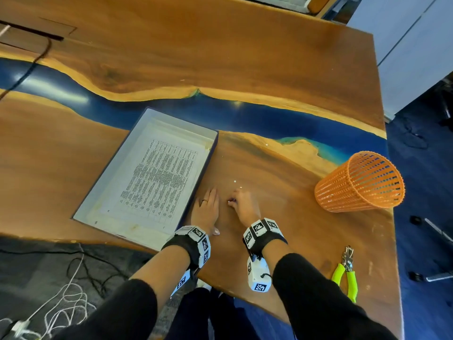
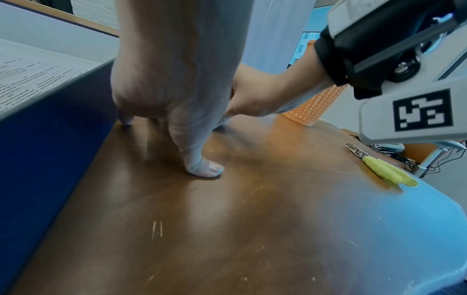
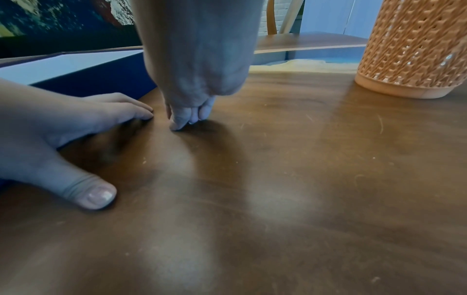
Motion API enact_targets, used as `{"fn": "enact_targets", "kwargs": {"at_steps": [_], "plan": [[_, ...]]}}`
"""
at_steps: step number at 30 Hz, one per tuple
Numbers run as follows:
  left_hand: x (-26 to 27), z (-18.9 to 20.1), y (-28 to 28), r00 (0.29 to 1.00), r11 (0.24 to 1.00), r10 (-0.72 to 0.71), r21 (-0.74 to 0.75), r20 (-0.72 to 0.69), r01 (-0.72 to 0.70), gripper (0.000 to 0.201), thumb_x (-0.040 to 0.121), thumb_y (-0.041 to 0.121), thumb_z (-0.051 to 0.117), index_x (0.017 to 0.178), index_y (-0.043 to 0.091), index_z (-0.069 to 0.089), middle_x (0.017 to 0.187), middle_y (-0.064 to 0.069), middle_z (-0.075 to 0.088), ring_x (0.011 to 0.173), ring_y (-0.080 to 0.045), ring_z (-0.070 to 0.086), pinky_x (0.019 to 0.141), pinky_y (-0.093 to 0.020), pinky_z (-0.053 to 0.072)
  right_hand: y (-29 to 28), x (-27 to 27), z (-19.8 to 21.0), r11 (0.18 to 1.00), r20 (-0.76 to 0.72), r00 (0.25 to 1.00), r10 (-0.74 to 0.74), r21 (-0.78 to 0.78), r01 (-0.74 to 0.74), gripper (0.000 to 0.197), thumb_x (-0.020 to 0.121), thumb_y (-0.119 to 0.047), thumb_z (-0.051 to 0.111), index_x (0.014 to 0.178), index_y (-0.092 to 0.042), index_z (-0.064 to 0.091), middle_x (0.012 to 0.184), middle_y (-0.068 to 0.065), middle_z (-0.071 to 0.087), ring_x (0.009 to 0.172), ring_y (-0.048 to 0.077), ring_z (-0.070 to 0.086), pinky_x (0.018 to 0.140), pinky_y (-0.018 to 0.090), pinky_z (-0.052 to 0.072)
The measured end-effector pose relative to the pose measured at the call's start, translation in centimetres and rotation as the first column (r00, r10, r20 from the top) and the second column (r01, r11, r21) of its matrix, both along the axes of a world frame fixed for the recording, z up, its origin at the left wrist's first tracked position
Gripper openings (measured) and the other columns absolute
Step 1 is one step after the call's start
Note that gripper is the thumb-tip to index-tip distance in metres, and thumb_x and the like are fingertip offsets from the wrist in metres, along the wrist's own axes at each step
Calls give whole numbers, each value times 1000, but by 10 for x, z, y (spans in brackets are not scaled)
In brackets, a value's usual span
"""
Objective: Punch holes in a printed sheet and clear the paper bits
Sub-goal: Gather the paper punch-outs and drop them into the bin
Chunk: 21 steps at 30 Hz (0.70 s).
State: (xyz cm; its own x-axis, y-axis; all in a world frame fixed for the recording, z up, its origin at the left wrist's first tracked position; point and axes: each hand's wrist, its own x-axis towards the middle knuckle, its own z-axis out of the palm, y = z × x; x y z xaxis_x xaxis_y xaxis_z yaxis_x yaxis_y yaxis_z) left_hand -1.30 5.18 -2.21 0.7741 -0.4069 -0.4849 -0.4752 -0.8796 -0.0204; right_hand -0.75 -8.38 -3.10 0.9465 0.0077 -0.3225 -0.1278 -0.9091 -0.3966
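Tabletop (image 1: 282, 168): left hand (image 1: 205, 210) flat as a stop, right hand (image 1: 242, 204) fingers (image 3: 182, 117) bunched, apparently pinching paper bits (image 1: 234, 181) for the basket (image 1: 360, 182).

The brown wooden tabletop (image 1: 269, 168) looks polished and glossy, with fine scratches and a shiny blue resin band (image 1: 245, 116) running through it. The printed white paper sheet (image 1: 159, 177) is matt. The orange slatted plastic basket (image 1: 360, 182) has a ribbed wall. The punch pliers (image 1: 346, 273) have bare metal jaws and smooth yellow-green plastic handles.
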Motion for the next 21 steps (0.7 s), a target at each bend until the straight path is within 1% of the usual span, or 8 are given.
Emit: {"fn": "enact_targets", "kwargs": {"at_steps": [5,8,10,15,17,19,21], "plan": [[0,1,0,1000,1000,10,-21,-4,-10,129,62,39,81,148,-1,-7,159,-11,-9,149,-22,-1,117,-40,22,0,0,-1,1000,10,1000,-9,-4,9,17,90,-15,56,95,-4,68,106,11,62,94,33,61,79,42,50],[0,0,0,1000,1000,6,-20,-4,-7,129,63,38,81,148,-2,-8,159,-11,-9,149,-22,-2,117,-40,23,2,1,-3,1000,7,1000,-6,-3,6,16,91,-11,54,92,0,64,104,14,60,92,35,60,75,42,48],[0,0,1,1000,1000,5,-20,2,-5,129,63,39,81,148,-1,-7,160,-11,-9,148,-22,-2,117,-40,23,4,2,-4,1000,3,1000,-3,4,3,15,92,-9,51,92,2,61,106,17,58,92,36,60,75,42,46],[0,-2,1,1000,1000,2,-21,4,-2,130,63,41,81,148,-1,-7,160,-11,-9,149,-22,-2,117,-40,23,6,1,-5,998,-25,999,27,-48,-28,19,96,-7,43,106,3,56,119,20,52,106,38,53,86,41,40],[1,-2,1,1000,1000,-4,-18,5,4,129,64,44,80,148,0,-8,159,-11,-10,148,-22,-2,117,-40,23,7,-1,-5,996,-24,999,41,-75,-42,19,93,1,44,109,2,54,121,21,50,109,37,51,89,42,40],[1,-2,1,1000,1000,-19,-5,14,19,129,66,47,78,148,-1,-10,159,-12,-12,148,-23,-3,117,-40,23,8,-4,-5,991,-20,998,61,-115,-63,26,86,10,45,110,1,51,123,22,48,111,36,49,91,41,40],[0,-2,1,1000,1000,-26,1,16,26,129,66,48,77,148,-1,-10,159,-12,-12,148,-23,-3,116,-40,24,7,-6,-7,993,-15,998,60,-102,-61,29,84,12,46,111,1,50,124,23,46,110,37,48,92,41,39]]}}
